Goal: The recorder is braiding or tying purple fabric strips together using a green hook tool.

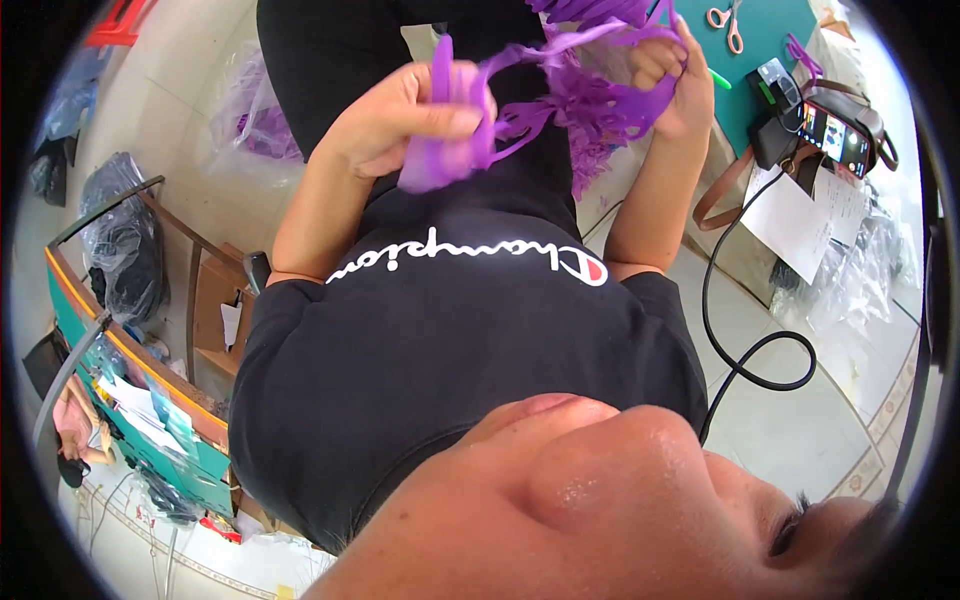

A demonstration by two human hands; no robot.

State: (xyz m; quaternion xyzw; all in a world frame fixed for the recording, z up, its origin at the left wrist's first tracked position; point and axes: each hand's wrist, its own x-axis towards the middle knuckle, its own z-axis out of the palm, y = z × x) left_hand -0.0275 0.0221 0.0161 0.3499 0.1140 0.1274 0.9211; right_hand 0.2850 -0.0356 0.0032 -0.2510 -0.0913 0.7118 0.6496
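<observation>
My left hand (pixel 425 115) is closed round a purple strap, with a smooth loop of it standing up between thumb and fingers; motion smears the lower end. From there, thin purple strips (pixel 545 118) stretch across above my lap to my right hand (pixel 683 85). My right hand's fingers are curled and pinch the other end of the strips. The piece looks soft and stretchy, cut into several narrow bands; I cannot tell its exact kind. A bunch of similar purple strips (pixel 590 10) lies beyond my hands, and more frilled purple pieces (pixel 592 172) hang beside my right thigh.
At the right, a green table top (pixel 765 45) carries scissors (pixel 735 35). Nearby are a phone (pixel 838 138), a brown-strapped bag (pixel 725 200), papers (pixel 790 230) and a looping black cable (pixel 708 290). A clear bag (pixel 245 110) with purple pieces lies left; another person (pixel 75 425) is lower left.
</observation>
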